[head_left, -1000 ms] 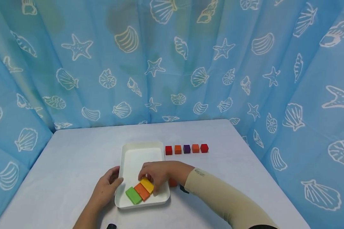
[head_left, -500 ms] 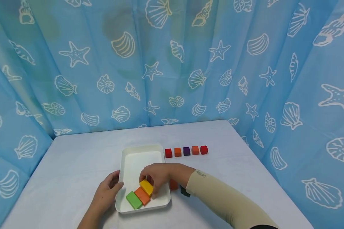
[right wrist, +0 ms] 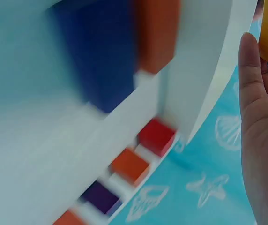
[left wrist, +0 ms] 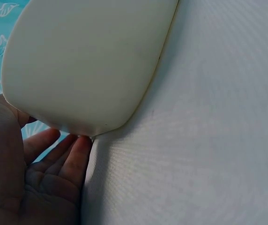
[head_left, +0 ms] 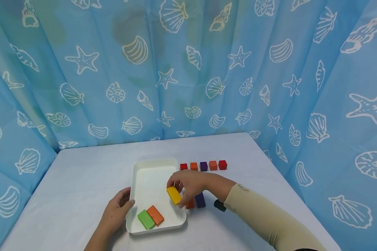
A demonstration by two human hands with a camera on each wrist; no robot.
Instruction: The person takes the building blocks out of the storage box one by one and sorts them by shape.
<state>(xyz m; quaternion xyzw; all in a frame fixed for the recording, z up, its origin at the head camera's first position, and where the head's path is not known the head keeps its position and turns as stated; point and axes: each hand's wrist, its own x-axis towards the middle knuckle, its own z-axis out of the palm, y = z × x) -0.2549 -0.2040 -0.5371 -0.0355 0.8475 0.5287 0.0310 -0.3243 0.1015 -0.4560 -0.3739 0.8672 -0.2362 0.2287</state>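
Since the earlier head view, the right hand (head_left: 190,184) and yellow block (head_left: 174,195) have moved rightward: we see its fingers pinching the block over the right side of the white tray (head_left: 155,179), apart from the orange block (head_left: 155,215) and green block (head_left: 146,219), while the left hand (head_left: 115,209) grips the left rim. From the left wrist we see fingertips (left wrist: 80,150) against the tray's outside; from the right wrist, a blurred blue block (right wrist: 99,51) beside it on the worktop (right wrist: 21,154).

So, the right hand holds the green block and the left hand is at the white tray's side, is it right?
Not the green block: the head view shows the right hand holding the yellow block, while the green one lies in the white tray. The left hand is indeed at the tray's side.
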